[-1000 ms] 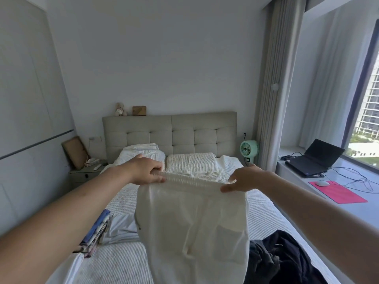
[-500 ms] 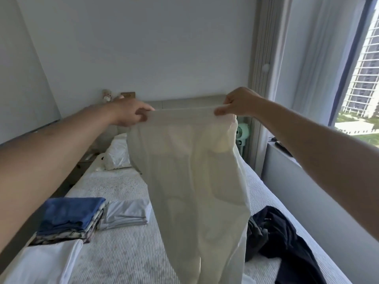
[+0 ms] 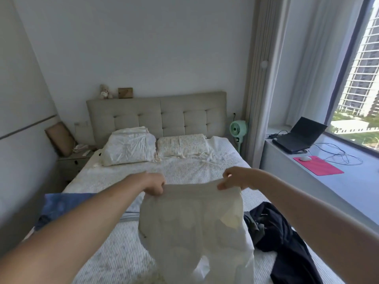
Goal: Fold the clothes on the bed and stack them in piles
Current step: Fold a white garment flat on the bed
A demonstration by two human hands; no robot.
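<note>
A home bedroom: bed (image 3: 184, 169), padded headboard (image 3: 155, 113), two pillows (image 3: 129, 149).

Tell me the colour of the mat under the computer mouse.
Pinkish red mouse mat, head view.

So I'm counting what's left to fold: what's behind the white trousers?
Beside and partly behind the white trousers, held up by both hands, lies a dark garment on the bed. Anything directly behind them is hidden.

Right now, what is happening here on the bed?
A person is folding laundry. The left hand and the right hand each pinch one end of the waistband of white trousers, which hang over the bed. A dark garment lies unfolded on the right. Blue folded clothing sits on the left, partly hidden by the arm.
</note>
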